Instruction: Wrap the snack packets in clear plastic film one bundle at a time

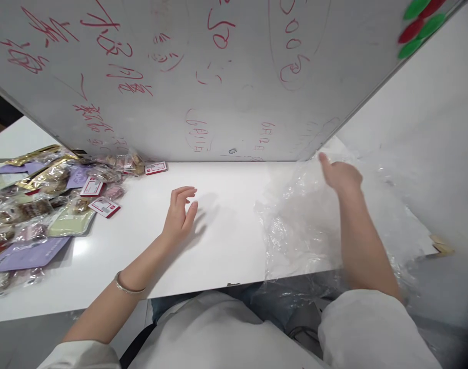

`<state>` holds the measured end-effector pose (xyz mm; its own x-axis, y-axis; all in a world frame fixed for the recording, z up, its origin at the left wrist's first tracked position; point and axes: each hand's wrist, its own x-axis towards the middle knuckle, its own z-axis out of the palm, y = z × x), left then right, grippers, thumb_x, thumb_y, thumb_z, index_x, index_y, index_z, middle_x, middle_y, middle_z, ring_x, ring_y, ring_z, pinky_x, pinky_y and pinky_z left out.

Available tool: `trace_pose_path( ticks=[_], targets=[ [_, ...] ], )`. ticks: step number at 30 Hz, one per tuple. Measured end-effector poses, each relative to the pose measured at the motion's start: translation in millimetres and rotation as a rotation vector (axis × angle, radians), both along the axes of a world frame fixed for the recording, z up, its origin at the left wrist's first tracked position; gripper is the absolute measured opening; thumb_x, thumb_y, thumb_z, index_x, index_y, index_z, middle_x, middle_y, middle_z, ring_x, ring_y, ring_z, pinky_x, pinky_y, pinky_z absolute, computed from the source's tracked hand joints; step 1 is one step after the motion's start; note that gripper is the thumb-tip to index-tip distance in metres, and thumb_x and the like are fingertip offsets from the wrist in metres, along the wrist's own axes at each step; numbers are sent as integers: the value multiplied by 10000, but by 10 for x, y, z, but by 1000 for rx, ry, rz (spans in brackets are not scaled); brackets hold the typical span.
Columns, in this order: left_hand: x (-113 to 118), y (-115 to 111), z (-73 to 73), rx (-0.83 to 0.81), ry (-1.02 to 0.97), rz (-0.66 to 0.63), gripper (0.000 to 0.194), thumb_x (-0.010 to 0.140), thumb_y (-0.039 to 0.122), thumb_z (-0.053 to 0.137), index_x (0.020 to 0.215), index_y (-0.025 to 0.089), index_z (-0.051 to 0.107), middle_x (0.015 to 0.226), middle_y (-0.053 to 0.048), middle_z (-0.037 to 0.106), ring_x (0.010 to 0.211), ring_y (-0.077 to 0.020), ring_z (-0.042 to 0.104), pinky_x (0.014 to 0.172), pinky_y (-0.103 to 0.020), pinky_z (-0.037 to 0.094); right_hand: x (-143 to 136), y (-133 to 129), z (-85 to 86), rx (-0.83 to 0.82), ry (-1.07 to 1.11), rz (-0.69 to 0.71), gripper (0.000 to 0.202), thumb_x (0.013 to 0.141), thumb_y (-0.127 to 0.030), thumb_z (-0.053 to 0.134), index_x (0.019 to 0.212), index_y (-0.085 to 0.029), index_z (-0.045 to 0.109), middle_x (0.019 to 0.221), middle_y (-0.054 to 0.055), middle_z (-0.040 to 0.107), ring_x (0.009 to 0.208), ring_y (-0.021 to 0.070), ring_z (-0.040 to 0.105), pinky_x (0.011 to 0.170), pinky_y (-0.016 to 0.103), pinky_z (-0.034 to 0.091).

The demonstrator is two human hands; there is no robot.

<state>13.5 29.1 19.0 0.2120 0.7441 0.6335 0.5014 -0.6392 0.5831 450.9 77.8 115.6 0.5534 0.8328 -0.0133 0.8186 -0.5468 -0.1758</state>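
Observation:
My left hand (181, 211) hovers over the white table (226, 230) with its fingers loosely curved and apart, holding nothing. A bracelet circles the left wrist. On the right, my right hand (342, 174) is above a crumpled clear plastic sheet or bag (299, 225); its thumb points up and away, and the other fingers are bent out of sight. Whether it grips the plastic cannot be made out. The plastic spreads across the right part of the table and hangs over the front edge.
A whiteboard (234, 92) with red writing stands along the table's back. Several packaged goods (34, 210) are heaped at the left, beside red-edged white cards (104, 207). Green and red magnets (411, 28) sit at the board's upper right. A white wall (441, 154) borders the right.

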Motion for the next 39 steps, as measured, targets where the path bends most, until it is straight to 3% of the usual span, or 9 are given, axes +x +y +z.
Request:
trace_pose_path(
  ticks=[4,8,10,14,17,23,29,36,39],
  targets=[
    [24,-25,21,-106,2,-61,253,1015,318,427,1226,221,527,1163,-105,549,1017,-205,589,842,-391,516,-653,45,-213,-329,-92,105,502,903,-570,529,906,-100,707,914,208,692,982,375,664,853,457,474],
    [53,-24,10,-421,-152,-139,268,995,414,478,1152,223,584,1117,-91,599,1031,-218,603,873,-403,510,-1296,-69,-275,-25,-141,249,356,986,-229,358,1184,-80,614,1173,247,646,1084,342,642,887,461,482],
    [69,3,-6,-682,-355,-254,378,952,527,524,1164,222,594,1164,-101,617,1053,-243,622,886,-426,515,-1649,-244,-322,219,-2,564,415,1008,-214,252,1229,-115,589,1244,231,621,1138,316,618,944,485,472],
    [63,51,12,-1050,-802,-517,759,767,798,563,1247,211,599,1337,-153,590,1159,-345,614,948,-517,501,-2238,-684,-481,180,243,1333,265,923,-425,563,1103,-275,686,1387,86,597,1338,278,495,1146,459,357],
    [36,36,90,-1125,-927,-520,726,719,658,734,1291,237,588,1395,-142,575,1196,-364,608,969,-526,500,-2369,-845,-525,139,412,1545,295,947,-464,522,1147,-317,681,1464,52,541,1387,294,451,1164,504,337],
    [-21,31,248,-1147,-1061,-469,364,792,335,628,1101,152,690,1248,-159,680,1084,-348,683,950,-523,531,-1979,-440,-335,336,674,1034,497,852,-397,655,1330,-291,563,1441,108,532,1365,322,454,1126,556,350],
    [-254,143,360,-1068,-1089,-482,397,878,445,491,1155,218,663,1251,-113,684,1031,-309,706,787,-431,601,-1705,-138,-373,-768,1019,1133,381,739,-491,757,1027,-241,750,932,42,734,832,204,662,793,351,525],
    [-205,129,334,-1000,-1113,-512,673,805,747,560,1160,183,654,1299,-156,641,1198,-345,620,935,-488,546,-2141,-248,-358,334,1389,404,363,724,-568,711,870,-249,617,838,-8,654,838,197,625,781,333,502],
    [-70,77,237,-1072,-968,-538,491,750,567,758,1062,195,686,1142,-109,703,1035,-288,683,879,-423,548,-2305,-282,-324,251,1450,479,407,712,-614,698,878,-253,613,886,21,676,959,247,637,858,372,501]
  ],
)
